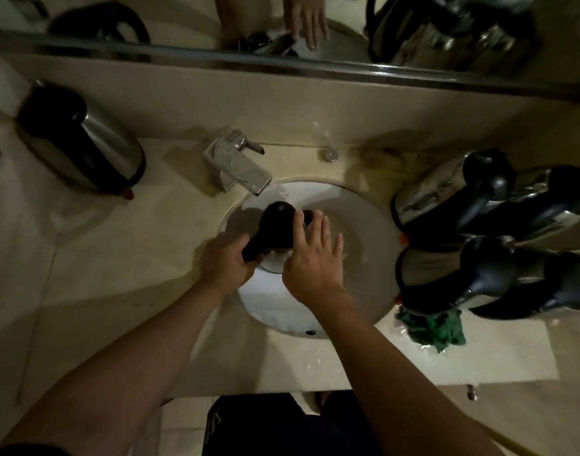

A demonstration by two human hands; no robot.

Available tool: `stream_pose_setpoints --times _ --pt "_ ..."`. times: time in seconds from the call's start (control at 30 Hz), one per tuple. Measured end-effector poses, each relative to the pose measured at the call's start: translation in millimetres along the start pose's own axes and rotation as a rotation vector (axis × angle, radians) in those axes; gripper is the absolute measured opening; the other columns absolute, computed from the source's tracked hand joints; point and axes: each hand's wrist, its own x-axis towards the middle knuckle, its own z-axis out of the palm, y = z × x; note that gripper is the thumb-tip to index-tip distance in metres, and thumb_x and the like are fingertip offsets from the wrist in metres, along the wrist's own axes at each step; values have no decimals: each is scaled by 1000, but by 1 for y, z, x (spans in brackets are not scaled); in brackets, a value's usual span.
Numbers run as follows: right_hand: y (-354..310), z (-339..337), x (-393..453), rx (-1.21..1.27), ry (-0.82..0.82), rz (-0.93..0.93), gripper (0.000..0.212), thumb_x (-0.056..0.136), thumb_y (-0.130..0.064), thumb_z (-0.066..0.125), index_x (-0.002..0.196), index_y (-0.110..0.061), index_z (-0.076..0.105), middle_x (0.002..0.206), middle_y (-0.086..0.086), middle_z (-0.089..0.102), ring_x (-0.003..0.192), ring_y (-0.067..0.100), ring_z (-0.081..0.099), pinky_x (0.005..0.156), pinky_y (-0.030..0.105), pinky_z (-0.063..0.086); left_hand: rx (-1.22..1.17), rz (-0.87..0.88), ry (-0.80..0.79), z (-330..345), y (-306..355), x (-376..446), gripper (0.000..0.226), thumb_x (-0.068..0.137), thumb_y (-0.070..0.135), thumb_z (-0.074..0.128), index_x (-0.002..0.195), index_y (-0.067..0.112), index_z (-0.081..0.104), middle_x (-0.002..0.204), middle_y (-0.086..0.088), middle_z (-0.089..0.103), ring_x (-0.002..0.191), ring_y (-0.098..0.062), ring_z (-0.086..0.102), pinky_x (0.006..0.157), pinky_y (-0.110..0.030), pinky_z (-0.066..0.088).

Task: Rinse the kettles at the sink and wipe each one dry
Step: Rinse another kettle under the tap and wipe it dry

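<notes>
One kettle (278, 225) sat in the sink (364, 225). My left hand (224, 264) gripped its handle; my right hand (311, 261) lay spread across it.

black-lidded steel kettle (277, 222), green cloth (435, 327), white sink (364, 225)

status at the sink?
Left hand grips kettle handle over basin. Right hand flat on its body. Tap off. Nothing blocking.
</notes>
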Motion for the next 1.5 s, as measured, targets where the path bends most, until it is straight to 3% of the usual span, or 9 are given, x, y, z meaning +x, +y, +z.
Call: stream_pose_setpoints --times 0.2,0.33,0.6,0.77,0.87,0.97,1.17,1.33,1.5 --pt "46 -10 -2 103 -269 94 117 90 -16 60 143 -59 -35 161 24 27 136 45 47 106 59 46 -354 -445 -216 32 57 -47 25 85 35 73 98 13 73 91 -11 74 89 -33 69 80 -42 56" --pt "65 3 3 150 -326 57 130 83 -14 65 126 -69 -45 108 11 66 91 28 67 88 50 59 -419 -521 -300 43 79 -63 33 86 45 68 83 12 73 80 -8 74 79 -29 70 77 -41 57" --pt "81 -8 -83 390 -123 264 85 91 -16 49 159 -50 12 142 9 56 104 35 66 76 35 48 -621 -658 -287 45 95 -65 21 80 29 80 80 9 73 78 -12 73 77 -28 70 71 -40 55" --pt "120 7 -141 694 409 728 33 88 -8 54 115 -15 72 123 9 62 112 32 62 93 38 50 -702 -809 -209 42 109 -65 29 78 36 82 83 10 69 81 -15 70 76 -29 67 69 -37 53" --pt "145 5 -146 517 334 871 37 85 -13 60 116 -24 76 142 13 41 125 40 50 109 46 44 -824 -872 -220 42 113 -62 47 67 33 86 97 0 71 79 -13 69 70 -26 65 68 -38 55" --pt "178 20 -137 408 173 757 42 86 -24 61 124 -37 72 158 20 29 140 44 37 119 52 35 -933 -931 -220 35 119 -59 49 71 26 85 107 -2 68 80 -13 67 64 -26 60 54 -31 46" --pt "175 -28 -141 794 340 762 40 84 7 64 64 -28 64 80 6 70 78 29 65 79 40 58 -1109 -893 -140 -10 131 -78 34 80 19 81 104 -1 68 91 -16 71 81 -33 69 64 -37 54" --pt "151 -74 -166 1247 294 590 23 86 18 65 78 -3 70 81 18 70 92 45 68 85 53 59 -1180 -704 -151 -74 153 -99 13 83 12 78 86 2 71 62 -9 65 61 -31 62 55 -39 43" --pt "70 -141 -180 1427 385 90 15 88 5 72 99 -6 74 97 9 77 93 25 73 73 25 59 -1294 -560 -174 -130 175 -108 13 88 13 74 95 2 74 79 -16 76 73 -38 69 64 -45 49"
